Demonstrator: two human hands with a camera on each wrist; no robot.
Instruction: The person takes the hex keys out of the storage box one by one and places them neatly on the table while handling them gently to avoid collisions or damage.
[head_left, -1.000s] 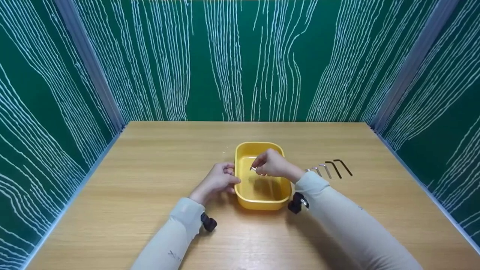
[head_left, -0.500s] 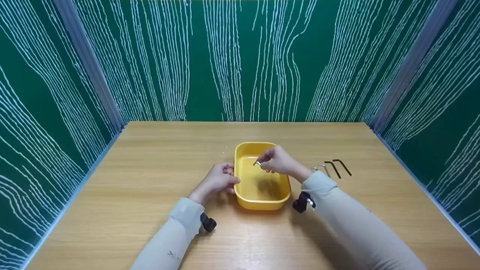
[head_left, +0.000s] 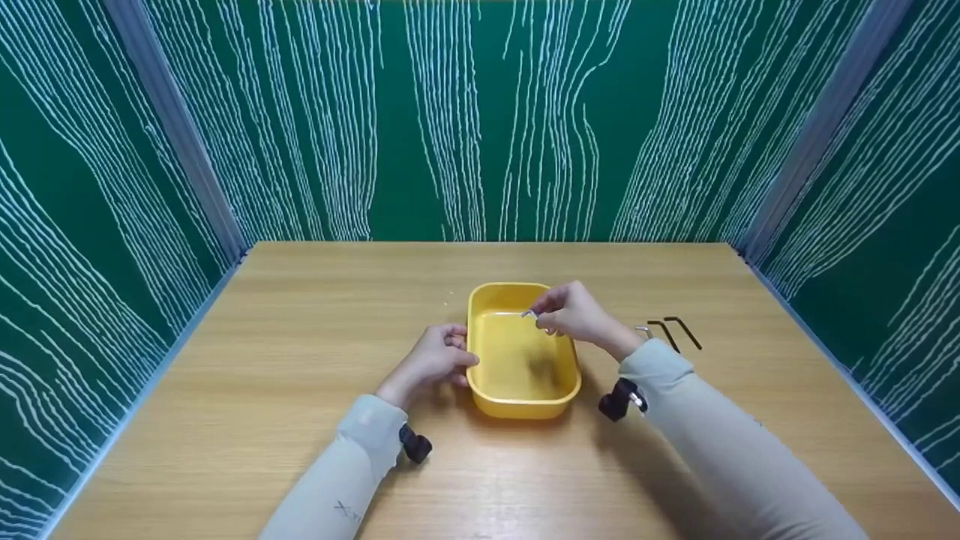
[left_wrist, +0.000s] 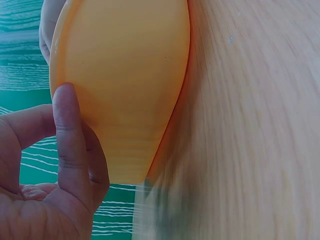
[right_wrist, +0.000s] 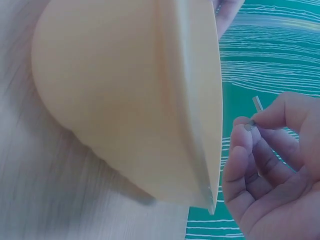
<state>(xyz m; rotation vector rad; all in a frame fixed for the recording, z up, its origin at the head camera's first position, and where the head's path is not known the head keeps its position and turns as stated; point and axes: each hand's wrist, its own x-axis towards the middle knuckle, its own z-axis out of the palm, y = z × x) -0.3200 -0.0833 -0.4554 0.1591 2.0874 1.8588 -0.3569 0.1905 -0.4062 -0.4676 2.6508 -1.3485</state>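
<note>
A yellow plastic tub [head_left: 517, 409] stands on the wooden table. My left hand [head_left: 435, 356] grips its left rim, thumb over the edge and fingers along the outer wall; the left wrist view shows a finger of the left hand [left_wrist: 70, 145] against the yellow side. Above the tub's far right part, my right hand [head_left: 574, 313] pinches a small silver hex key [head_left: 529, 313] between thumb and fingertips. Its short bent end sticks out past the thumb in the right wrist view, where the hex key [right_wrist: 257, 103] is raised beyond the rim.
Right of the tub lie two black hex keys [head_left: 684, 334] and a silver hex key [head_left: 645, 330], partly covered by the right sleeve. Tiny white specks [head_left: 446, 303] dot the table left of the tub. Green walls with white lines enclose the table.
My right hand has moved right and a little farther away, carrying the hex key from the tub's middle toward its right rim. The sleeve now covers more keys. The left hand stays put.
</note>
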